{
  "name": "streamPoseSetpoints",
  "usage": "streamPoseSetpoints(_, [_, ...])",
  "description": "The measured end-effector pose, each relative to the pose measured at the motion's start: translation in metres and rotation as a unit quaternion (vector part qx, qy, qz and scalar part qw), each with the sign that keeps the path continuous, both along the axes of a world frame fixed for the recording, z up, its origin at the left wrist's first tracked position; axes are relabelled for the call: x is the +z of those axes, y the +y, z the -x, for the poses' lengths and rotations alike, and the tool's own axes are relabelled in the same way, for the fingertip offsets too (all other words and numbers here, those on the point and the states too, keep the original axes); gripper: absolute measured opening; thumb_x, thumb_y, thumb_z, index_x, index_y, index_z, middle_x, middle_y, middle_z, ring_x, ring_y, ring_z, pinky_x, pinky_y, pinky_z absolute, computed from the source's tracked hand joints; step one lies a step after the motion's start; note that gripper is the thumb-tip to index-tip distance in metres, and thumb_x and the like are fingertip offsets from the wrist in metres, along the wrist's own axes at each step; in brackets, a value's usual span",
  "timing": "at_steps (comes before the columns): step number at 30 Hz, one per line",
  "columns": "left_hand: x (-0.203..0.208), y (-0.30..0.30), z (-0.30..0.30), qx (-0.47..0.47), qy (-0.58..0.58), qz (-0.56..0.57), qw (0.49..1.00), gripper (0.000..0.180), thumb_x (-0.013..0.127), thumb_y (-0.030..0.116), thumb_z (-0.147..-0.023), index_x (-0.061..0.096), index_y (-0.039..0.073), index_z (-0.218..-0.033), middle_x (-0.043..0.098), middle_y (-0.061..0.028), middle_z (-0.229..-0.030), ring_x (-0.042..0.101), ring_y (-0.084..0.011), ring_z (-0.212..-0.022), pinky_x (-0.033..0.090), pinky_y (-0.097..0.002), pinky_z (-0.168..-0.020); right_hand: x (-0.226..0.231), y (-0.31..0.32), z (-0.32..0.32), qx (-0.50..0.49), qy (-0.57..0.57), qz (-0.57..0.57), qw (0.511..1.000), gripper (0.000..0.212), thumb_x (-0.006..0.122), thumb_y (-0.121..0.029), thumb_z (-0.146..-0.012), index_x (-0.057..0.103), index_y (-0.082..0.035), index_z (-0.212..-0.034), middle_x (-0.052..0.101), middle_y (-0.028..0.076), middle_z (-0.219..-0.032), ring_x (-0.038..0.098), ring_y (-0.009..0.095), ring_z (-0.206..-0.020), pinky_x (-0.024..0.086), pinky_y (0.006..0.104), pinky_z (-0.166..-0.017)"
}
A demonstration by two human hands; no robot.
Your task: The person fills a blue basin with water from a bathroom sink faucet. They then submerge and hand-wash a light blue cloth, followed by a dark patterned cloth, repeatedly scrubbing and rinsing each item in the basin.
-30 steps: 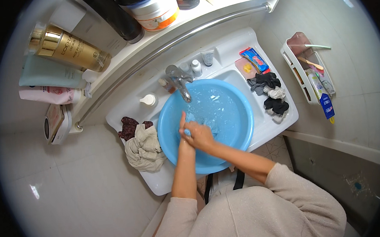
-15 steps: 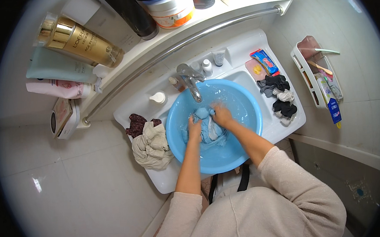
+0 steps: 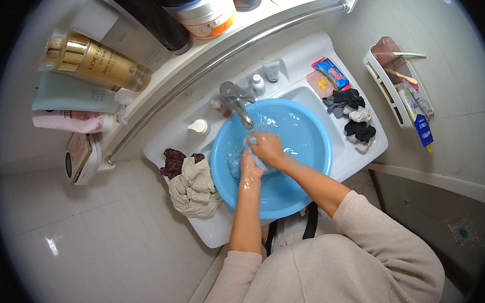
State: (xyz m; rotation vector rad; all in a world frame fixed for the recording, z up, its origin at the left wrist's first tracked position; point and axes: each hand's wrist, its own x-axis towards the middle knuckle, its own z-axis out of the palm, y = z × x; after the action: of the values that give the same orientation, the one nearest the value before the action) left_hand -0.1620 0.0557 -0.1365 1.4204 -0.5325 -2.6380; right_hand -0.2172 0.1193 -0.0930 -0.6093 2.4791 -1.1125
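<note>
A light blue cloth garment (image 3: 260, 164) is bunched up in the water of a round blue basin (image 3: 326, 163). My right hand (image 3: 266, 147) is closed in a fist over the top of the cloth. Just beside and below it, my left hand (image 3: 250, 166) grips the same cloth, its wrist wet and shiny. Both hands are close together near the basin's middle, under the chrome faucet (image 3: 244, 118). My fingers hide much of the cloth, and part of it lies underwater.
The basin rests in a white sink (image 3: 339, 171). Left of it lie a beige garment (image 3: 192, 190) and a dark red cloth (image 3: 172, 163). On the right are black and grey socks (image 3: 356, 129) and a blue packet (image 3: 331, 73). A metal rail (image 3: 221, 62) runs under a shelf of bottles.
My right hand has moved left and closed over the cloth beside my left hand. The cloth has been gathered into a smaller bunch. The left hand has shifted slightly lower.
</note>
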Motion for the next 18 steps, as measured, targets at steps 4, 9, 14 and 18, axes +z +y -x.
streamPoseSetpoints(4, [-0.035,-0.031,-0.028,-0.025,0.124,-0.044,0.991,0.036,0.049,0.04,-0.089,0.052,0.008,-0.106,0.057,-0.008,-0.098,0.055,-0.0206,-0.086,0.046,-0.0355,-0.078,0.013,-0.011,-0.046,0.021,0.11,0.059,0.992,0.012,0.061,-0.021,-0.075,0.063,-0.01,-0.077,0.063,0.016,-0.076,0.061,0.034,-0.066,0.048,0.0429,-0.057])
streamPoseSetpoints(9, [0.01,-0.01,-0.016,-0.026,-0.058,0.027,0.998,0.041,0.055,0.047,-0.084,0.053,0.014,-0.108,0.057,-0.0051,-0.103,0.052,-0.0202,-0.093,0.043,-0.0379,-0.083,-0.003,0.003,-0.03,0.027,0.098,0.029,0.994,0.013,0.061,-0.023,-0.076,0.063,-0.01,-0.073,0.062,0.015,-0.075,0.06,0.033,-0.069,0.047,0.0448,-0.058])
streamPoseSetpoints(14, [0.02,-0.055,-0.026,-0.326,-0.086,0.217,0.916,0.056,0.05,0.049,-0.086,0.048,0.004,-0.12,0.057,-0.0091,-0.11,0.055,-0.0209,-0.102,0.042,-0.0341,-0.089,0.009,0.024,0.022,0.104,-0.015,-0.048,0.993,0.037,0.064,-0.038,-0.077,0.057,-0.011,-0.101,0.061,0.016,-0.073,0.06,0.036,-0.071,0.047,0.0422,-0.062])
streamPoseSetpoints(18, [0.022,-0.067,-0.039,-0.463,0.049,0.549,0.694,0.065,0.059,0.053,-0.079,0.053,-0.003,-0.111,0.057,-0.0147,-0.112,0.052,-0.0221,-0.108,0.038,-0.0336,-0.091,0.024,0.042,0.029,0.262,-0.165,0.143,0.94,0.071,0.069,-0.028,-0.075,0.034,-0.006,-0.132,0.053,0.019,-0.118,0.053,0.029,-0.108,0.043,0.037,-0.087])
